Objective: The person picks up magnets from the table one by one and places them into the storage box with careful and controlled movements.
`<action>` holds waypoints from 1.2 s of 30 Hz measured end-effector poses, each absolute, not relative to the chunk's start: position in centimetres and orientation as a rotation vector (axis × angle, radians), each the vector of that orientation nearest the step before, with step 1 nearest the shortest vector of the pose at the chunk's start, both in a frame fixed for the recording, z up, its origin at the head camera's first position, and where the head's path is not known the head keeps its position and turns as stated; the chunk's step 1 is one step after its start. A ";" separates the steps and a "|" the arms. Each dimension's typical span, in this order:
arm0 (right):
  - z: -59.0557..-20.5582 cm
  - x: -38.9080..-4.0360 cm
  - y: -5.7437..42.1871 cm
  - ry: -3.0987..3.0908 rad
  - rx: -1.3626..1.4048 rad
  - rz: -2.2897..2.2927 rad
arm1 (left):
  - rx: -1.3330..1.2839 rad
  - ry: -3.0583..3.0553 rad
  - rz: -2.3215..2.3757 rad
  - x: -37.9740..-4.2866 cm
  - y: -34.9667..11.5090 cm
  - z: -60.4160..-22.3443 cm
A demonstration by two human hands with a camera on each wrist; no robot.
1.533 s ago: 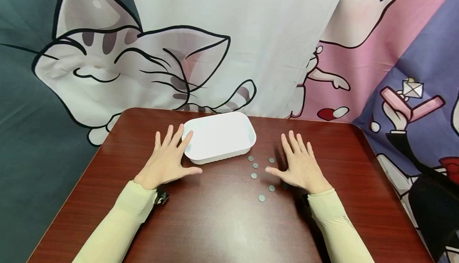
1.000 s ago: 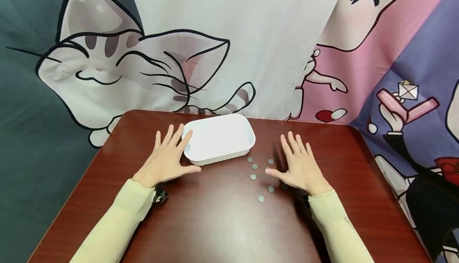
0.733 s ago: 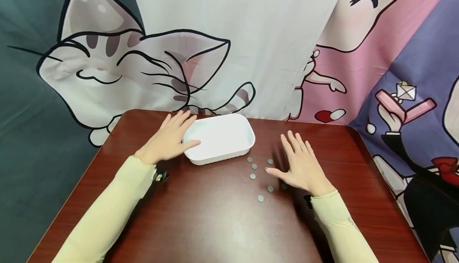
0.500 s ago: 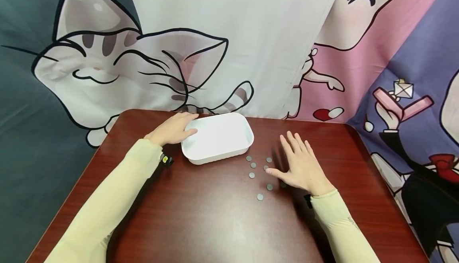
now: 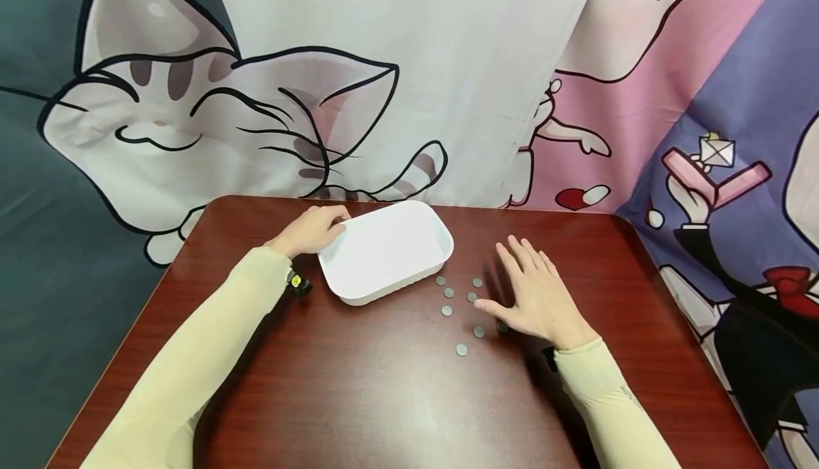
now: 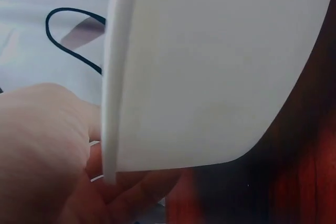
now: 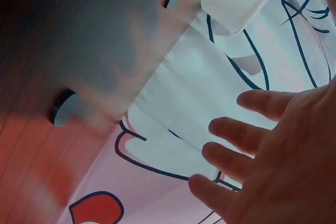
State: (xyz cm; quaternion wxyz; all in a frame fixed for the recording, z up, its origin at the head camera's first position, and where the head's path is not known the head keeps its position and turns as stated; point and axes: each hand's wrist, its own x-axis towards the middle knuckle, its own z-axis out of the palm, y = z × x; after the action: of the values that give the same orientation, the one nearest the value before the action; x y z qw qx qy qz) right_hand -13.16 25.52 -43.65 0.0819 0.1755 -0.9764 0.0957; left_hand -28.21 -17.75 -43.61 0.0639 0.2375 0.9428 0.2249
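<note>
My left hand [image 5: 307, 233] grips the left end of a white, rounded rectangular plastic basin [image 5: 399, 284], thumb at the rim and fingers on the outside. The left wrist view shows the fingers [image 6: 142, 190] curled beneath the basin wall [image 6: 210, 87], partly hidden by it. To the right, my right hand [image 5: 537, 298] hovers over the table, fingers spread and holding nothing. Several small grey round discs [image 5: 446, 311] lie scattered between the basin and this hand, one partly under its thumb side. In the right wrist view, two discs have thick dark edges, including a near one [image 7: 65, 107].
Everything stands on a dark red wooden table [image 5: 358, 398] with rounded far corners. Behind its far edge hangs a cartoon-printed cloth [image 5: 480, 99]. A black strapped device [image 5: 298, 283] sits at the left wrist.
My left hand has moved from in front of the basin up to its left end and curled its fingers there. The basin has tilted slightly, its near edge shifting toward me. The right hand stays nearly still.
</note>
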 end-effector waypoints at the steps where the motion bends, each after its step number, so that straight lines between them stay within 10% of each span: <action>1: -43.7 -13.2 25.6 -2.917 0.530 0.283 | 0.716 2.845 0.689 -28.1 -17.9 -43.6; 36: -45.5 -10.9 22.1 -2.769 1.010 0.568 | 0.443 2.915 0.924 -16.3 -19.9 -44.2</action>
State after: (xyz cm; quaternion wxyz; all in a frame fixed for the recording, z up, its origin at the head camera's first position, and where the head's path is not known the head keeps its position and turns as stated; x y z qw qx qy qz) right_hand -10.90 22.13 -45.51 0.0699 0.3356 -0.9202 0.1889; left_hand -16.30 -19.90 -44.15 0.0259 0.1434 0.9430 0.2991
